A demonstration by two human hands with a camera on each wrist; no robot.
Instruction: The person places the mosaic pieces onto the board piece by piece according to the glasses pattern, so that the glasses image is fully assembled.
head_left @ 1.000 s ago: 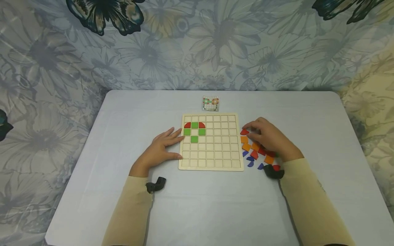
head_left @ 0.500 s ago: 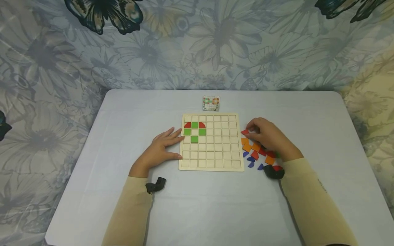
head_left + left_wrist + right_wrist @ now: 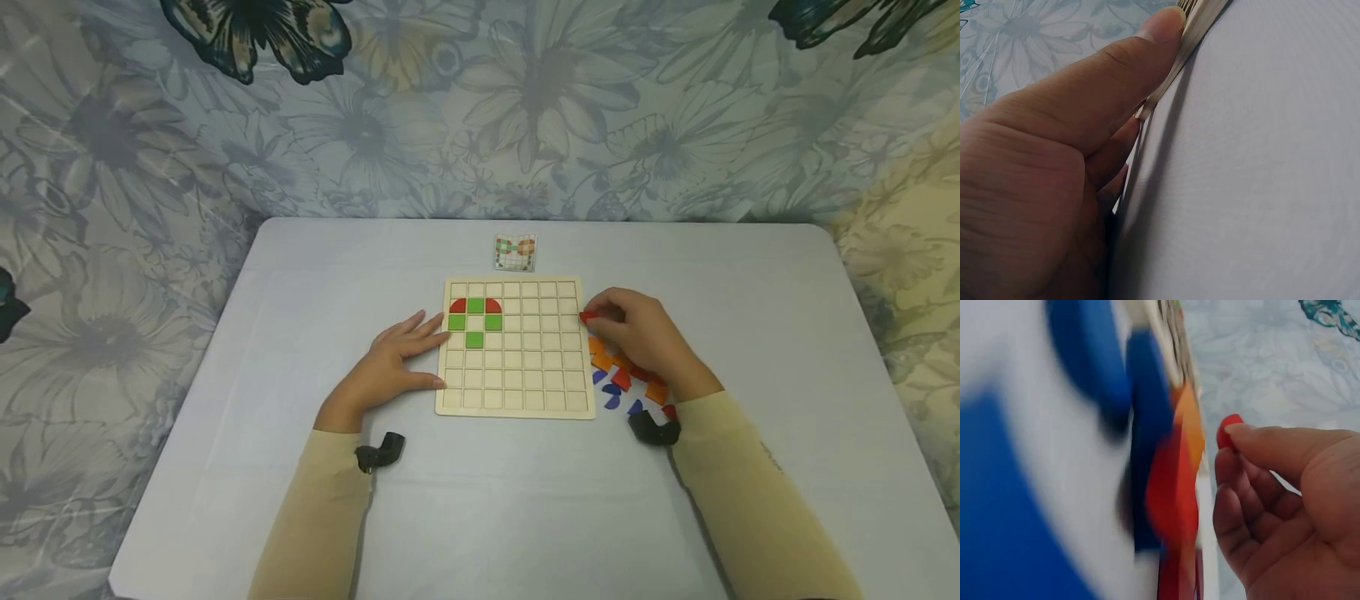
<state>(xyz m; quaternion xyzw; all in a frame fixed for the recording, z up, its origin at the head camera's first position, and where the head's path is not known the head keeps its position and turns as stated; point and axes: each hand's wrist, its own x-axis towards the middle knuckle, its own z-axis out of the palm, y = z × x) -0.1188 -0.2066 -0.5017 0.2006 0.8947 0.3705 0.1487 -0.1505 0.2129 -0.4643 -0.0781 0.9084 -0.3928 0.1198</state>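
Note:
A pale wooden grid board (image 3: 540,358) lies mid-table, with green squares and two red rounded-corner pieces in cells at its upper left. My left hand (image 3: 397,358) rests along the board's left edge, fingers spread; in the left wrist view its thumb (image 3: 1110,75) touches the board's rim (image 3: 1194,40). At the board's right edge, my right hand (image 3: 637,329) pinches a red piece (image 3: 1229,428) between thumb and fingers, clear of the pile in the right wrist view. Its outline is partly covered by the fingertips.
Loose orange, red and blue pieces (image 3: 621,379) lie right of the board, partly under my right hand and wrist. A small pattern card (image 3: 514,252) sits behind the board. White table (image 3: 525,508) surrounds everything, backed by a floral cloth (image 3: 540,108).
My right hand has picked the red piece up from the top of the pile and moved slightly left to the board's right edge. My left hand has stayed in place.

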